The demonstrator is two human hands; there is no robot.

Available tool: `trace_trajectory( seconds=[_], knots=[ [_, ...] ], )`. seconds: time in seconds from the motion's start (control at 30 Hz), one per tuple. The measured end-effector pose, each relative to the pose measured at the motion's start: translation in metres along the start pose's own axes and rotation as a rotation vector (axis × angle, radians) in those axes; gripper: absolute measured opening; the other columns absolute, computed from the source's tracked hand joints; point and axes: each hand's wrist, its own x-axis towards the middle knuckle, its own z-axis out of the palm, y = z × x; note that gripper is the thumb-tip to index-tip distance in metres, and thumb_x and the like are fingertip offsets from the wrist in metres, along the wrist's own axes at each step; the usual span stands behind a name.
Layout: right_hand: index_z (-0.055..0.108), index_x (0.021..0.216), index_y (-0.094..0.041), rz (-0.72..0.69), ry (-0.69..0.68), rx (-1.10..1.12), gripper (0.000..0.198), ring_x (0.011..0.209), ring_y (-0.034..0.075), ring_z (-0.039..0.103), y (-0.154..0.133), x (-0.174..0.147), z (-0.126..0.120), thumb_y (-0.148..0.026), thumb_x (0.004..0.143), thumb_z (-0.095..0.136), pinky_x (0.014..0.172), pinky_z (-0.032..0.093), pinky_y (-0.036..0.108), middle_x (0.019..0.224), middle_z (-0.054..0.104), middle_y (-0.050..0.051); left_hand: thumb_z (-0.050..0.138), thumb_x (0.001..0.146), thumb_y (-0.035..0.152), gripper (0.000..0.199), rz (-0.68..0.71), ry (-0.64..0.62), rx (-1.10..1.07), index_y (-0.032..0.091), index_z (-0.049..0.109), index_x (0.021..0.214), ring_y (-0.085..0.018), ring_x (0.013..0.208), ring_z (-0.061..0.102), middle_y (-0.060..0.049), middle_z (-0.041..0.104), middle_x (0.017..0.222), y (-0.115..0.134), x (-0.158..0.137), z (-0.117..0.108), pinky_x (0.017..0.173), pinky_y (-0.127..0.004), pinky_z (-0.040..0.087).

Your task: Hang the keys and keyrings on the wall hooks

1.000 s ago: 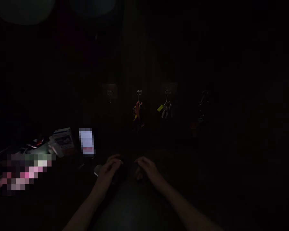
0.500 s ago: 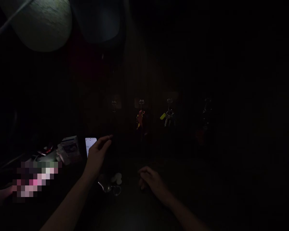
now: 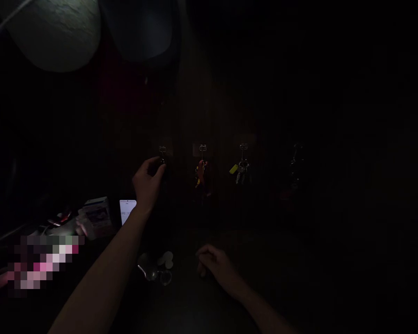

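In the dim head view, my left hand (image 3: 147, 185) is raised to the leftmost wall hook (image 3: 162, 149). Its thumb and finger pinch a small metal ring (image 3: 163, 161) at the lower end of that hook; anything hanging below the ring is lost in the dark. My right hand (image 3: 218, 266) hovers low over the dark surface, fingers loosely bent and apart, with nothing visible in it. To its left lie a clear glass-like item (image 3: 151, 273), a small round ring-like piece (image 3: 166, 278) and some white rounded pieces (image 3: 167, 260).
More hooks carry a reddish-yellow hanging bunch (image 3: 201, 174) and keys (image 3: 243, 171) with a yellow-green tag (image 3: 233, 169). A lit phone (image 3: 127, 211) stands behind my left forearm, beside a box (image 3: 99, 215). Caps (image 3: 61, 39) hang overhead. Darkness hides the right side.
My left hand has risen from beside the phone to the leftmost hook, bringing the small ring with it. My right hand has stayed nearly in place.
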Motion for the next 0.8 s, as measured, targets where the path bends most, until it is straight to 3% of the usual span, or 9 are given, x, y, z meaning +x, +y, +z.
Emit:
trace_trajectory(
  seconds=[0.23, 0.47, 0.8],
  knots=[
    [0.057, 0.081, -0.017, 0.006, -0.015, 0.002, 0.025, 0.052, 0.011, 0.056, 0.003, 0.000, -0.002, -0.042, 0.080, 0.053, 0.054, 0.040, 0.024, 0.060, 0.061, -0.001, 0.060, 0.075, 0.032, 0.026, -0.026, -0.004, 0.037, 0.021, 0.061, 0.098, -0.016, 0.088, 0.063, -0.001, 0.067, 0.093, -0.013, -0.003, 0.011, 0.080, -0.028, 0.048],
    [0.059, 0.084, -0.018, 0.019, -0.038, 0.005, 0.028, 0.057, 0.013, 0.058, 0.006, -0.001, -0.004, -0.045, 0.081, 0.053, 0.059, 0.042, 0.026, 0.064, 0.063, 0.000, 0.059, 0.076, 0.033, 0.026, 0.055, 0.037, 0.089, 0.019, 0.059, 0.099, -0.017, 0.092, 0.059, -0.003, 0.062, 0.098, -0.016, -0.009, 0.012, 0.083, -0.030, 0.046],
    [0.057, 0.081, -0.017, 0.004, -0.034, -0.019, 0.027, 0.053, 0.011, 0.056, -0.001, -0.002, -0.001, -0.045, 0.079, 0.054, 0.055, 0.041, 0.024, 0.061, 0.061, -0.001, 0.059, 0.077, 0.036, 0.034, -0.015, -0.048, 0.081, 0.022, 0.054, 0.108, -0.019, 0.098, 0.059, -0.004, 0.063, 0.106, -0.021, -0.028, 0.003, 0.087, -0.032, 0.045]
  ],
)
